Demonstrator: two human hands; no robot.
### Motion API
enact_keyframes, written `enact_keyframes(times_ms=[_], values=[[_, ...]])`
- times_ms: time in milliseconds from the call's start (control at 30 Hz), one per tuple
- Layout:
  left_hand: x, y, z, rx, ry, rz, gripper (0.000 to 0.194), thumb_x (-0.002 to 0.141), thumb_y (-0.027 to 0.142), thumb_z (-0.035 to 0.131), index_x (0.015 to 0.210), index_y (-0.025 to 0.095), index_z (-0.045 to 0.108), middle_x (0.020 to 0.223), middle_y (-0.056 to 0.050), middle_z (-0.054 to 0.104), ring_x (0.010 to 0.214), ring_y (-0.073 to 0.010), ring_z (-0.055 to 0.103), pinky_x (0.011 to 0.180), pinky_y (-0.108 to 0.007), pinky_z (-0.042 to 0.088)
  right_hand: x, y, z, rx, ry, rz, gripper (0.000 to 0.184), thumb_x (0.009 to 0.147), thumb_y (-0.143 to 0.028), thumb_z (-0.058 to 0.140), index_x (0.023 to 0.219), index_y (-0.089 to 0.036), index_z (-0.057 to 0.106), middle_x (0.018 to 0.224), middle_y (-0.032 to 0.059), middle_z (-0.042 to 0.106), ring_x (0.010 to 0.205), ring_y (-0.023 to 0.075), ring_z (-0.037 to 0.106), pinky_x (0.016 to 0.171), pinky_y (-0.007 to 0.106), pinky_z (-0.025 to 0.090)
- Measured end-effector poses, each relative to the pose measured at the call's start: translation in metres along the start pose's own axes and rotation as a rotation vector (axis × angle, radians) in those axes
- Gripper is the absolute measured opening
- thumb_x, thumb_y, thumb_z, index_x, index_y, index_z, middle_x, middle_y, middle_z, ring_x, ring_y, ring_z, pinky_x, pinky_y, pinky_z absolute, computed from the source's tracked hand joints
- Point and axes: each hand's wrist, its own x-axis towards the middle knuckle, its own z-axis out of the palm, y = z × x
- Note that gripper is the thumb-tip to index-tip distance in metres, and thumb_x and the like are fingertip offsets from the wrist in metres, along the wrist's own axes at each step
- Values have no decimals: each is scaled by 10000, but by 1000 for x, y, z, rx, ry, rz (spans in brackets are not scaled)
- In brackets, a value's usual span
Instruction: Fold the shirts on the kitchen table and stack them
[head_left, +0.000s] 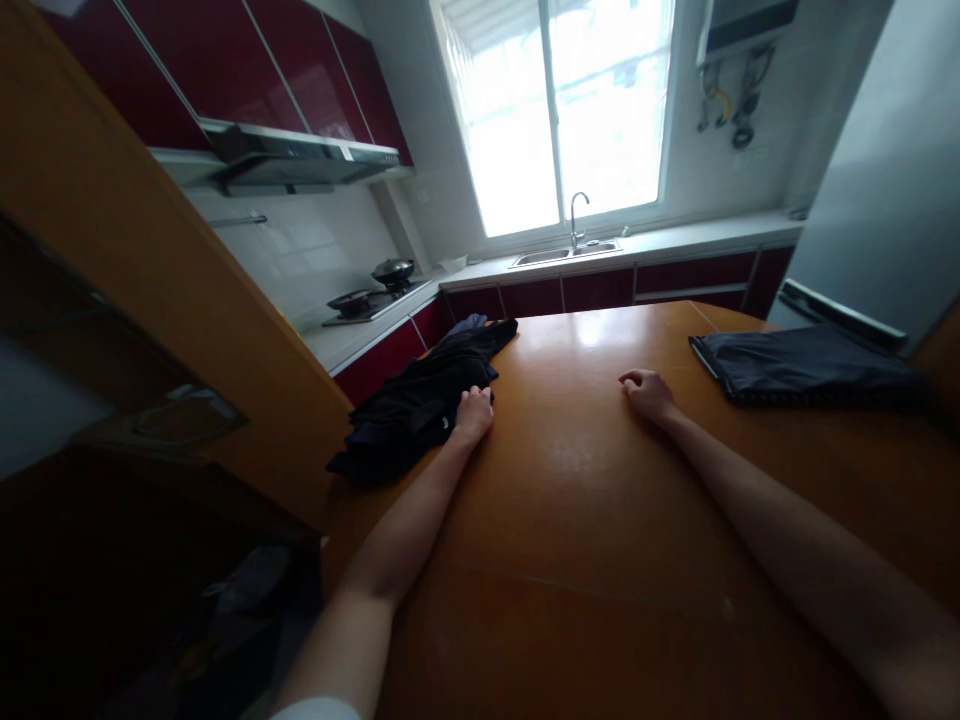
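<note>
A crumpled heap of black clothing [420,400] lies along the left edge of the wooden table [570,480]. My left hand [475,412] is at the heap's right side, its fingers curled over the edge of a black garment with a small white mark. Over the middle right of the table, my right hand [649,393] is loosely curled, and nothing shows in it. To its right lies a folded dark grey garment [810,362], apart from the hand. Something bluish-grey [469,323] pokes out at the far end of the heap.
Beyond the table a white counter [690,236] holds a sink [562,256] under the window. Pans [393,270] stand on the stove at the left. A wooden partition [187,270] rises close on my left, and a large grey appliance [877,190] is at the right.
</note>
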Motion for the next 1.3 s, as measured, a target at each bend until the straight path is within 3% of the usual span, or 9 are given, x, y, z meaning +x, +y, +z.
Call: enact_keyframes(times_ms=[167, 400, 500, 667, 733, 800, 933, 1100, 1300], values=[[-6, 11, -17, -87, 5, 52, 359, 921, 60, 477, 1183, 127, 714, 1194, -155, 704, 1126, -248, 665, 1042, -325, 488, 0, 0, 2, -46, -35, -19, 308, 855, -246, 564, 1041, -204, 805, 1088, 93, 785, 1002, 250, 715, 902, 324, 516], [-68, 101, -26, -484, -27, 347, 374, 857, 26, 506, 1119, 128, 752, 1119, -71, 764, 1034, -177, 700, 987, -249, 519, 0, 0, 1, -34, -36, -29, 294, 860, -234, 562, 1019, -200, 807, 1071, 94, 789, 1012, 251, 717, 899, 325, 517], [-113, 135, -34, -680, -313, 579, 386, 829, 29, 539, 1114, 142, 773, 1032, -48, 780, 905, -173, 716, 863, -244, 555, 2, 1, -1, 1, -24, -29, 302, 879, -244, 542, 1026, -189, 801, 1050, 84, 793, 989, 226, 726, 864, 292, 528], [-143, 151, -61, -807, -1084, 942, 402, 988, 230, 557, 1373, 161, 649, 932, -52, 762, 768, -144, 715, 727, -220, 555, 4, 2, -2, 32, -20, -36, 332, 913, -223, 494, 1047, -163, 791, 1059, 88, 792, 977, 198, 734, 840, 257, 534], [-129, 146, -62, -931, -957, 905, 373, 1021, 302, 532, 1334, 148, 665, 1031, -94, 760, 896, -173, 726, 820, -259, 567, 3, 1, -2, 27, -32, -43, 313, 896, -205, 519, 1037, -180, 797, 1054, 80, 794, 982, 205, 734, 866, 266, 533], [-105, 137, -53, -935, -600, 766, 328, 1023, 292, 519, 1258, 151, 701, 1125, -117, 748, 1041, -200, 706, 934, -304, 549, 1, 1, -1, 17, -49, -53, 291, 874, -193, 551, 1017, -202, 805, 1045, 69, 796, 989, 220, 732, 899, 289, 531], [-58, 103, -17, -635, -152, 604, 385, 1014, 215, 488, 1370, 212, 633, 1371, -98, 654, 1293, -201, 590, 1132, -352, 429, -1, -1, -2, 13, -88, -80, 299, 852, -169, 569, 1019, -228, 809, 1044, 47, 799, 989, 217, 734, 926, 301, 534], [-29, 63, 17, -197, -182, 549, 471, 1049, 365, 461, 1514, 295, 487, 1608, -43, 430, 1514, -232, 337, 1235, -427, 270, -4, -3, -2, 45, -153, -126, 346, 867, -159, 555, 1106, -231, 795, 1065, 34, 797, 953, 185, 738, 888, 264, 547], [-14, 47, 7, -53, -126, 181, 451, 1049, 301, 421, 1482, 216, 517, 1595, -125, 436, 1494, -303, 361, 1210, -520, 285, -7, -6, -3, 13, -133, -120, 395, 879, -144, 543, 1201, -199, 765, 1116, 70, 784, 972, 195, 729, 931, 281, 536]])
